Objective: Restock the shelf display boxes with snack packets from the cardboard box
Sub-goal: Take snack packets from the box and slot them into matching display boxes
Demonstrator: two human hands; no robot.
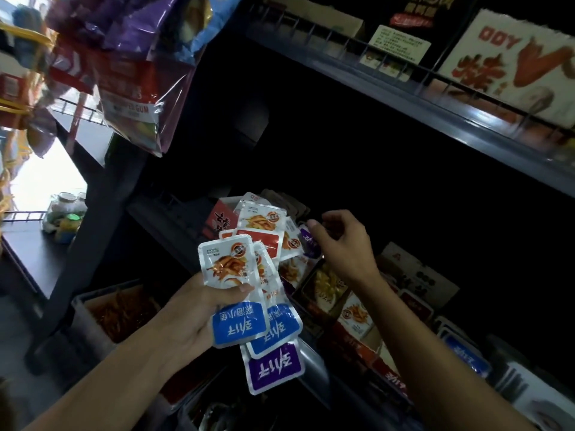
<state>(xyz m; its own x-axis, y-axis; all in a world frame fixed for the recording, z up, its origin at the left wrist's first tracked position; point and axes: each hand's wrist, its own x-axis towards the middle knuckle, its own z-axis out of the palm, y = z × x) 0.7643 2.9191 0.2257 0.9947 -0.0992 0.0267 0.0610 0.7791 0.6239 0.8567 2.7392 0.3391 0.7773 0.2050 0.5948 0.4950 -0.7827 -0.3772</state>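
Left hand: raised before the lower shelf, fingers and thumb curled round a fanned bundle of snack packets. The packets are silver-edged; two show blue ends, one a purple end, and the upper halves carry orange food pictures. The thumb presses across the front packet.

Right hand: held just right of the bundle, fingers bent, thumb and forefinger drawn toward a purple packet at the edge of the pile. Whether the fingertips actually pinch it cannot be told; the packet is partly hidden behind the hand.

Loose packets: several red, white and orange ones stand heaped behind the left hand's bundle, over a red display box on the lower shelf.

Display boxes, right: a row of open cartons runs along the lower shelf beneath the right forearm, holding packets with orange and yellow pictures; a blue-fronted box sits further right. A brown cardboard flap rises behind them.

Clear tub: lower left, below the left wrist, filled with orange-brown strips.

Upper shelf: dark metal with a wire rail, bearing a large white carton with red lettering and a small white label.

Hanging bags: purple, red and blue glossy bags at upper left, one marked GUM.

Jars: small, with light lids, on a dark ledge at far left by a bright window.
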